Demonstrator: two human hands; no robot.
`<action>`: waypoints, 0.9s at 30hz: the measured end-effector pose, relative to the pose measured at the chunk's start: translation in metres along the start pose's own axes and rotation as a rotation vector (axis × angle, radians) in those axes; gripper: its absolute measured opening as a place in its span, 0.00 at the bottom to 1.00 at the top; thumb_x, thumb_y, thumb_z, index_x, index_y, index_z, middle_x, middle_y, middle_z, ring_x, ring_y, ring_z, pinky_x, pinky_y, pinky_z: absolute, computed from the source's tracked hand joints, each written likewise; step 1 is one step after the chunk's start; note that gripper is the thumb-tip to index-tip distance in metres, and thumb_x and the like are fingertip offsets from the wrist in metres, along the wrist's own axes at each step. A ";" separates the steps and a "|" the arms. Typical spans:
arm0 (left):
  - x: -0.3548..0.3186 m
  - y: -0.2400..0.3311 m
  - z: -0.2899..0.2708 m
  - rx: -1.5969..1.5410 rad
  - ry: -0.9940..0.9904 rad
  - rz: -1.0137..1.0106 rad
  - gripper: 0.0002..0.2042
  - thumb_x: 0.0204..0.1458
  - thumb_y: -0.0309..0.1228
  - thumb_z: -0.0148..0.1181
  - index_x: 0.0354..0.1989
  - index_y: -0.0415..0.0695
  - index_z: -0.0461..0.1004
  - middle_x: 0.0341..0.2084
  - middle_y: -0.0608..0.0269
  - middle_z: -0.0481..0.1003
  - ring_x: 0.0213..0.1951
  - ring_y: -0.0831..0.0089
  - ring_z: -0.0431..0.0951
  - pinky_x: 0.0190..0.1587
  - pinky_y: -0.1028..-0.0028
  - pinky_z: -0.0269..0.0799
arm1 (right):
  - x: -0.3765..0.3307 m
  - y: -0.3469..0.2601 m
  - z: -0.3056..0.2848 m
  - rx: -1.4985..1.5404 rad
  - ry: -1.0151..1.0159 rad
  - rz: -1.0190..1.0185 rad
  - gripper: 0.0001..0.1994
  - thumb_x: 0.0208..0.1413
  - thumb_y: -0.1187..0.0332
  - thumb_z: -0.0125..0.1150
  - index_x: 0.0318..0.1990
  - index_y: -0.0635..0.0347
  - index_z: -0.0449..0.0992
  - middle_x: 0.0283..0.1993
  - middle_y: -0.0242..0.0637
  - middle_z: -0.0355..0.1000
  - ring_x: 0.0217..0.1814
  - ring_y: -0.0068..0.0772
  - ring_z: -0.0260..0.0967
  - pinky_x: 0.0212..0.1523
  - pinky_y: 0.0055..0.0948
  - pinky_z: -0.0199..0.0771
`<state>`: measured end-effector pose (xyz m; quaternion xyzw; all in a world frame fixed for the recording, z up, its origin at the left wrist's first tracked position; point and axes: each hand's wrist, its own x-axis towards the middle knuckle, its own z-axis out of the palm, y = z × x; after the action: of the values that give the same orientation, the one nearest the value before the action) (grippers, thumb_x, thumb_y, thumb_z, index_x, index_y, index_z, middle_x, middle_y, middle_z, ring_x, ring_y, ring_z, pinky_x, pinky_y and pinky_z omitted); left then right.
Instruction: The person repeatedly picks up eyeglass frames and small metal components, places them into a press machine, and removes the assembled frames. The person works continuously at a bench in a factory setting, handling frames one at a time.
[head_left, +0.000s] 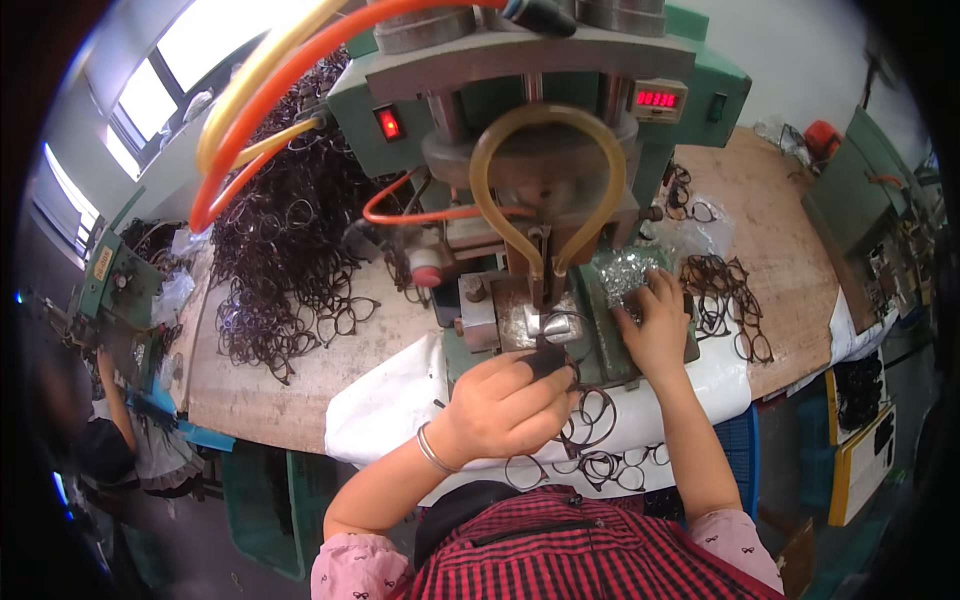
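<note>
My left hand (510, 405), with a metal bangle at the wrist, is closed at the front of a green press (465, 180). A black cover (543, 361) shows at its fingertips, and a dark eyeglass frame (592, 418) is gripped there, partly hidden by the fingers. Just beyond is the press's metal work block (520, 328), under the narrow tool head. My right hand (658, 325) rests at a heap of small shiny metal pieces (620, 268) on the press's right side. Its fingers are bent and apart; whether a tiny piece touches them is too small to tell.
Tangled eyeglass frames (285, 230) pile high on the wooden table (250, 405) at the left. More frames (725, 295) lie at the right, and several others (610, 468) near my lap. An orange hose (290, 80) arches at upper left. Another person's arm (117, 400) shows far left.
</note>
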<state>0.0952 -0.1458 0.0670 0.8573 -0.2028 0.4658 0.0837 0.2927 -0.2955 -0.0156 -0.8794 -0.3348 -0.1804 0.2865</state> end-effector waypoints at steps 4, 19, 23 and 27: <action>-0.018 0.029 -0.010 -0.004 0.010 -0.275 0.15 0.38 0.24 0.69 0.36 0.44 0.73 0.37 0.62 0.78 0.29 0.70 0.75 0.34 0.73 0.73 | -0.003 0.006 0.000 0.053 0.088 -0.028 0.05 0.43 0.73 0.65 0.30 0.59 0.78 0.52 0.41 0.72 0.60 0.48 0.64 0.53 0.45 0.67; -0.054 0.034 -0.011 -0.919 -0.210 -1.477 0.09 0.46 0.22 0.68 0.34 0.33 0.75 0.21 0.69 0.73 0.22 0.83 0.71 0.23 0.85 0.63 | -0.015 0.013 -0.010 0.263 0.227 0.019 0.05 0.44 0.76 0.63 0.30 0.59 0.80 0.31 0.39 0.75 0.37 0.42 0.72 0.40 0.37 0.71; 0.004 0.005 -0.035 -0.852 -0.530 -1.104 0.06 0.47 0.23 0.67 0.32 0.36 0.77 0.20 0.64 0.75 0.22 0.81 0.74 0.23 0.80 0.67 | -0.008 0.014 -0.009 0.237 0.216 -0.072 0.05 0.44 0.76 0.63 0.31 0.60 0.80 0.31 0.39 0.75 0.38 0.43 0.72 0.40 0.36 0.71; 0.028 0.000 -0.048 -1.502 -0.770 -0.209 0.05 0.51 0.27 0.62 0.31 0.37 0.80 0.26 0.54 0.78 0.24 0.64 0.77 0.26 0.70 0.70 | 0.001 0.004 -0.007 0.309 0.164 0.018 0.05 0.46 0.75 0.63 0.33 0.60 0.80 0.33 0.40 0.76 0.38 0.43 0.73 0.40 0.35 0.71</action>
<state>0.0723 -0.1373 0.1172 0.6873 -0.3924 -0.1266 0.5981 0.2954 -0.3016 -0.0112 -0.8102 -0.3261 -0.1953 0.4463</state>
